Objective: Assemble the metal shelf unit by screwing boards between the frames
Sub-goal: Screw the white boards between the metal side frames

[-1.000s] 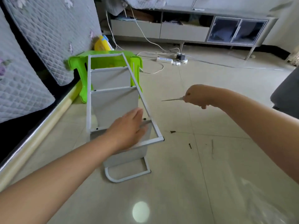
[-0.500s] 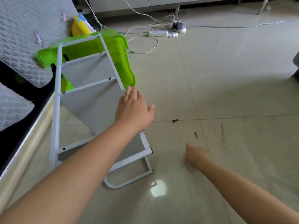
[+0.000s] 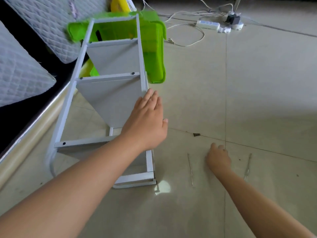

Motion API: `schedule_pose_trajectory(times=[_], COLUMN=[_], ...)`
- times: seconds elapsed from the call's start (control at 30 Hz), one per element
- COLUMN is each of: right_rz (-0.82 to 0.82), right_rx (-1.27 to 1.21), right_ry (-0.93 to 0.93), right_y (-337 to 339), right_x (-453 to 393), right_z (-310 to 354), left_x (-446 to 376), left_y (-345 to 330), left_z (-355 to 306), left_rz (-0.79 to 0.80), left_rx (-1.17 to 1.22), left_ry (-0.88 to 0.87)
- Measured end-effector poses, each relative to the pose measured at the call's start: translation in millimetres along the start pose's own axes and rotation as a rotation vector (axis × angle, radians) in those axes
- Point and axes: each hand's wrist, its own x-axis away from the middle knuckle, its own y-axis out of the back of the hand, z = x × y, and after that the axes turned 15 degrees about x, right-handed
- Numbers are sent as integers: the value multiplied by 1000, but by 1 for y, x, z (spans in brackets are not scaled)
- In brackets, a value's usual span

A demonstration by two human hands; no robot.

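Down on a pale tiled floor [image 3: 257, 83], a white metal shelf unit [image 3: 109, 93] lies tipped on its side, its far end propped against a bright green plastic stool [image 3: 154, 48]. Grey boards [image 3: 113, 100] sit between the two white frames, with dark screw heads showing where the crossbars meet the rails. The person's left hand [image 3: 147, 122] rests flat on the nearer frame rail, fingers straight and close together, thumb held out to the side. Their right hand [image 3: 218, 158] is low at the floor just right of the shelf, fingers curled downward; whether they pinch anything cannot be told. A thin metal screwdriver [image 3: 190, 169] lies just left of that hand, and a second slim tool [image 3: 247, 166] lies just right of it. One dark screw [image 3: 196, 134] sits on a tile seam between the two hands. Farther back, a white power strip [image 3: 207, 24] trails cables across the floor. A quilted grey mattress [image 3: 42, 23] leans along the left side.
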Motion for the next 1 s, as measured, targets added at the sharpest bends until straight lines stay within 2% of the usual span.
schedule_pose_trajectory(times=[0.1,0.2,0.47,0.6,0.73,0.83,0.9,1.0], right_rz=[85,124,86,-31,-221,-331,-410,-497], right_rx=[-52,-56,-72,-210,-555,-784,-819,-724], right_ry=[-30,30,102,235,331,343,358,409], right_y=[-2,-6,-1,38,105,156,185,215], right_x=[-13,-16,6,24,61,97,120,148], right_z=[-9,-9,4,30,40,39,44,66], left_x=[2,4,5,6,15,36,51,72], left_y=[1,1,0,-1,13,30,43,61], left_z=[-2,-4,-5,-2,5,26,48,83], left_rz=[-4,2,13,2,-21,-4,13,50], left_rx=[-3,1,-37,8,198,196,139,0], left_ry=[7,26,21,-14,-63,-94,-90,-9])
